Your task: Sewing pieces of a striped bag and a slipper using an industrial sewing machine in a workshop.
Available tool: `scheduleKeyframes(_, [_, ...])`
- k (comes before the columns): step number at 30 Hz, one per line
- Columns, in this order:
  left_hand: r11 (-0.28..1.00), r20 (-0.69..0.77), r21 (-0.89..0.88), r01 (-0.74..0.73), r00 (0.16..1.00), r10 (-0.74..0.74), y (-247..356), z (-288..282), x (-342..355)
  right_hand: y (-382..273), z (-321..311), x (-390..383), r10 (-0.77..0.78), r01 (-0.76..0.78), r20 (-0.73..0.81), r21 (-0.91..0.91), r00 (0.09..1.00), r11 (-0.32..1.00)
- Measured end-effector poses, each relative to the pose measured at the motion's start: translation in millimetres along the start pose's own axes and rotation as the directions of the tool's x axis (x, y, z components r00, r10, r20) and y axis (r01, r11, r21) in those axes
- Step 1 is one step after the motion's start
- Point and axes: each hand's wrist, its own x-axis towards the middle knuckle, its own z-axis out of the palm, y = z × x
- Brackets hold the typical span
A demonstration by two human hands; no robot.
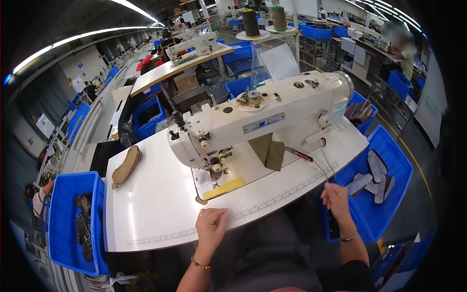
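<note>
My left hand [210,228] hovers at the front edge of the white sewing table [155,204], its fingers loosely bent, with nothing visible in them. At the table's right front corner, my right hand [335,198] is closed, fingertips together. A thin dark cord [322,168] runs down to those fingertips; whether they grip it is unclear. A white sewing machine [262,117] spans the table, its needle area ahead of my left hand. Under its arm lies a folded olive fabric piece [268,153], with red-handled thread snips [299,155] beside it.
A stack of tan curved pieces [127,166] lies at the table's left. Blue bins stand on both sides: the left bin [54,219] holds dark pieces, the right bin [400,194] grey ones. Thread cones [250,24] stand behind the machine. Other people are in the background.
</note>
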Motion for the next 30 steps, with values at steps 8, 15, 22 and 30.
scheduleKeyframes(8, [0.999,-0.017,0.039,0.037,0.999,-0.036,3,-1,4,-7,-170,200,-0.207,-0.171,-0.622,-0.491,0.755,0.854])
scheduleKeyframes(15, [0.992,-0.019,0.088,0.091,0.996,-0.09,12,1,5,39,-216,315,0.121,-0.207,-0.657,-0.055,0.744,0.977])
scheduleKeyframes(22, [0.994,-0.022,0.068,0.081,0.997,-0.079,6,5,3,36,-250,358,-0.26,-0.022,-0.728,-0.354,0.634,0.935])
scheduleKeyframes(30, [0.998,-0.032,0.033,0.056,0.998,-0.055,5,9,0,-117,-287,276,-0.528,0.401,-0.636,-0.349,0.562,0.847])
